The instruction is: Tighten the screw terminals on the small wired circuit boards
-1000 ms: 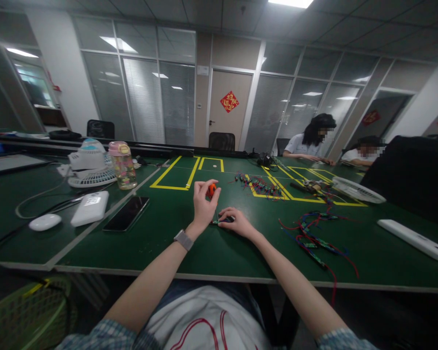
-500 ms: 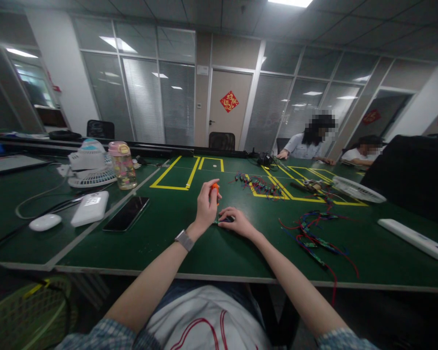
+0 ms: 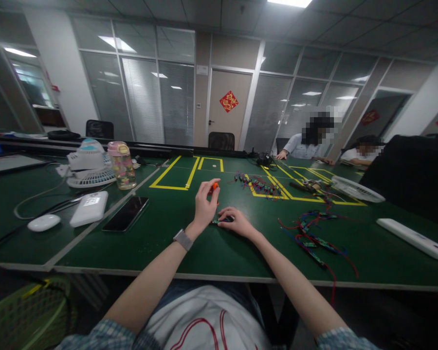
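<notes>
My left hand (image 3: 205, 204) is closed around the orange handle of a small screwdriver (image 3: 215, 186), which stands upright with its thin shaft pointing down. Below the shaft, a small green circuit board (image 3: 215, 222) lies on the green table. Pinched at the board's right end, my right hand (image 3: 237, 222) rests on the tabletop and hides much of the board and its wires. Whether the screwdriver's tip touches the board is too small to tell. To the right lies a loose group of circuit boards with red and blue wires (image 3: 310, 238).
Farther back, several more wired boards (image 3: 259, 186) lie across yellow tape. On the left are a phone (image 3: 126, 214), a white power bank (image 3: 90, 209), a bottle (image 3: 122, 167) and a fan (image 3: 89, 167). A white bar-shaped case (image 3: 414, 238) lies right. Two people sit across the table.
The fingers of my left hand have shifted slightly on the orange handle, the thumb a little lower. My right hand and the board stay in place.
</notes>
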The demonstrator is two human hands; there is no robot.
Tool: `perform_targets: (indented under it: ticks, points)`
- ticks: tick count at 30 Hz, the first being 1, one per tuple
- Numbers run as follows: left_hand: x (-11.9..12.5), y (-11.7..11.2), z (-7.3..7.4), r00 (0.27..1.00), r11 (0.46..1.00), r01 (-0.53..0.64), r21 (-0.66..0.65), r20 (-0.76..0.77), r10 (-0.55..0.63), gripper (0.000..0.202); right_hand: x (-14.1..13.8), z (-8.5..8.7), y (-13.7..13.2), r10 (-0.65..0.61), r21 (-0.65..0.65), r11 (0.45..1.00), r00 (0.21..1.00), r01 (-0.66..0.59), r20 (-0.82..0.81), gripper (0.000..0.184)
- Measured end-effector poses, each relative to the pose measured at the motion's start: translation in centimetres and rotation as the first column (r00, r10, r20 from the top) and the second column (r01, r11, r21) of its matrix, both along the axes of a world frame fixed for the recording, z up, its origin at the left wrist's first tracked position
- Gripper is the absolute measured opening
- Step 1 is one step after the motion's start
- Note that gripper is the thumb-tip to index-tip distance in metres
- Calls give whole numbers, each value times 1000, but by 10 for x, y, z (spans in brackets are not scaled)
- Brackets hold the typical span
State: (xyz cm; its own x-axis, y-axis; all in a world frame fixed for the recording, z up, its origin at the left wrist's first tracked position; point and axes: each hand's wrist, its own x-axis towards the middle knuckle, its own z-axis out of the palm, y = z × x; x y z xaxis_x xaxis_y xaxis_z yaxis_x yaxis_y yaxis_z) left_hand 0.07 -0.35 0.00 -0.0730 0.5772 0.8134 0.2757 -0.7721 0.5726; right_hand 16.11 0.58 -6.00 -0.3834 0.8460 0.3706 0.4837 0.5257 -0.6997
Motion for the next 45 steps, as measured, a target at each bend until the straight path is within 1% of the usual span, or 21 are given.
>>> perform_targets:
  ticks: [4,8,10,13,15,17,20,23,26,29,31,35,40,42,45]
  points:
    - [1,3,-5,992,991,116,-72,52,-112,32,0,-1,0,4,5,1000,1000,-4,-1,10]
    - [2,4,-7,984,981,168,-94,74,-162,34,0,-2,1,3,10,1000,1000,-3,-5,11]
    - [2,3,-6,990,988,137,-75,52,-134,33,0,-2,1,5,14,1000,1000,-4,-7,11]
    - [1,1,-3,1000,1000,4,-3,-3,-4,26,1,-2,1,5,13,1000,1000,-5,2,10]
    - [0,-1,0,996,996,-84,41,-22,85,20,1,-1,1,6,9,1000,1000,-6,6,10]
    - [0,-2,2,991,990,-128,57,-24,130,16,1,0,1,5,5,1000,1000,-5,7,10]
    - [-1,-3,2,993,993,-109,50,-27,111,16,1,0,1,4,8,1000,1000,-4,4,10]
    - [-1,-2,0,998,999,-46,27,-29,47,23,1,-1,0,2,13,1000,1000,-2,5,10]
    - [-2,1,-3,1000,1000,-16,-10,-9,16,29,0,0,0,1,10,1000,1000,-1,1,10]
    - [-1,3,-5,1000,999,-22,-36,9,23,30,0,0,-1,1,4,1000,1000,-1,-2,11]
    - [0,4,-5,999,999,-35,-30,-6,35,30,0,1,-1,-1,8,1000,1000,1,1,11]
    - [1,3,-3,995,996,-84,13,-58,84,26,0,0,0,1,13,1000,1000,-2,7,11]
    - [0,2,-2,986,987,-154,54,-62,158,20,0,0,0,-1,6,1000,1000,1,2,11]
    - [0,1,-2,987,988,-147,47,-60,150,21,0,1,-1,-4,4,1000,1000,4,2,10]
    - [0,0,-4,995,997,-74,15,-60,74,28,-1,1,-1,-2,7,1000,1000,2,3,9]
